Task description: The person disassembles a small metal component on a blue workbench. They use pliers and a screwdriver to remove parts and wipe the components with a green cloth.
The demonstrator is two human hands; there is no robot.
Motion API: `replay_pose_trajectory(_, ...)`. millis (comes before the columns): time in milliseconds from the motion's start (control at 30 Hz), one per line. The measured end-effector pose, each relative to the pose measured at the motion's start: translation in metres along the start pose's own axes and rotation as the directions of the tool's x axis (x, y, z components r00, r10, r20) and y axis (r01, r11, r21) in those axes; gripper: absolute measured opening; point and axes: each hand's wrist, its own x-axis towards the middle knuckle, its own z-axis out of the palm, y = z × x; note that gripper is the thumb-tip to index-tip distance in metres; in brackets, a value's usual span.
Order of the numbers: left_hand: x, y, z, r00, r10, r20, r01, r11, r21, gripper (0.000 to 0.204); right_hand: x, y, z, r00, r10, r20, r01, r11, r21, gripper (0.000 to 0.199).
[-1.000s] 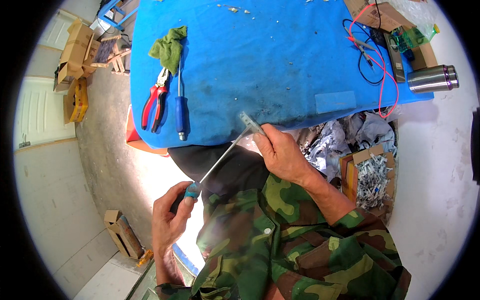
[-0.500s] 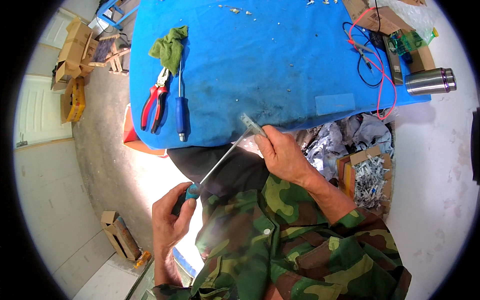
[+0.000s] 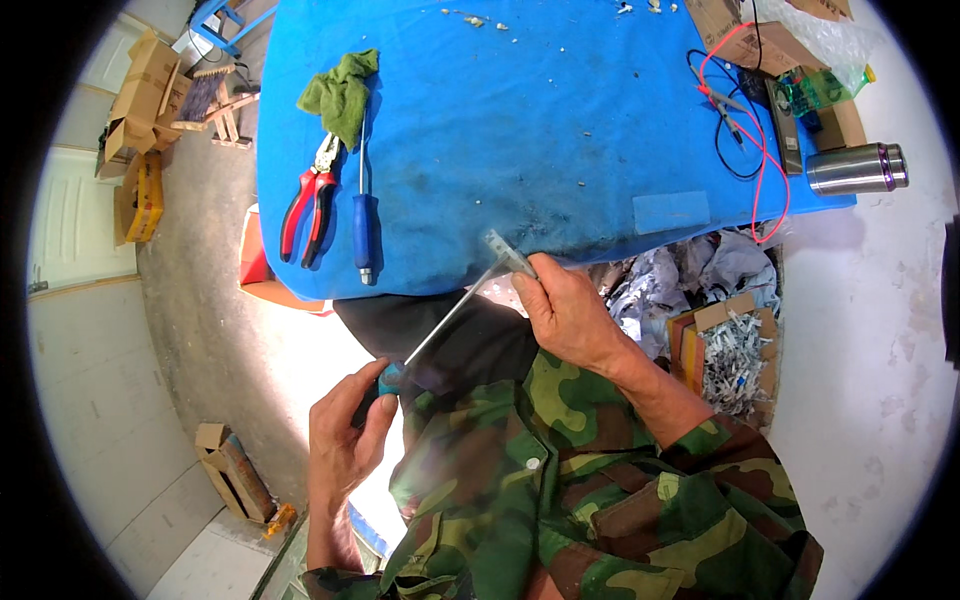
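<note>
Blue cloth [image 3: 470,120], smudged; white wall [image 3: 870,320] rightward — left hand [image 3: 346,428] grips teal-handled tool [image 3: 391,378]; right hand [image 3: 572,312] pinches metal piece [image 3: 509,252].

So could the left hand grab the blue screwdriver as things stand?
Probably not straight away: the left hand holds a teal-handled screwdriver. Otherwise the blue screwdriver looks reachable, its handle uncovered on the table.

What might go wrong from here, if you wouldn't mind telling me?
The screwdriver in the left hand could slip off the small pale piece and jab the right hand gripping it. That piece, held near the table's front edge, might fall if the grip loosens. The red cable loops past that edge, so it could snag.
</note>
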Motion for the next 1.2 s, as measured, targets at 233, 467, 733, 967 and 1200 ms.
replay_pose_trajectory(233,0.001,-0.007,0.004,0.999,-0.002,-0.048,-0.001,0.999,-0.049,0.033,0.0,-0.002,0.0,1.0,0.013,0.016,-0.014,1.0,0.017,0.023)
replay_pose_trajectory(467,-0.011,0.008,0.004,0.994,-0.109,0.001,0.109,0.989,-0.098,0.039,-0.001,-0.003,0.002,0.999,0.046,-0.002,-0.046,0.999,-0.005,0.023)
replay_pose_trajectory(733,-0.004,-0.001,0.006,0.999,0.02,-0.05,-0.018,0.999,0.045,0.04,0.001,-0.006,0.0,0.998,0.066,0.022,-0.067,0.996,0.067,0.025)
replay_pose_trajectory(967,0.001,-0.012,-0.001,1.0,-0.013,-0.011,0.012,0.999,-0.049,0.039,0.002,-0.004,0.0,0.997,0.07,0.028,-0.072,0.995,0.07,0.032)
replay_pose_trajectory(1200,0.005,-0.026,-0.006,0.974,-0.175,0.144,0.22,0.885,-0.41,0.044,0.004,0.002,0.0,0.997,0.065,0.049,-0.069,0.995,0.073,0.038)
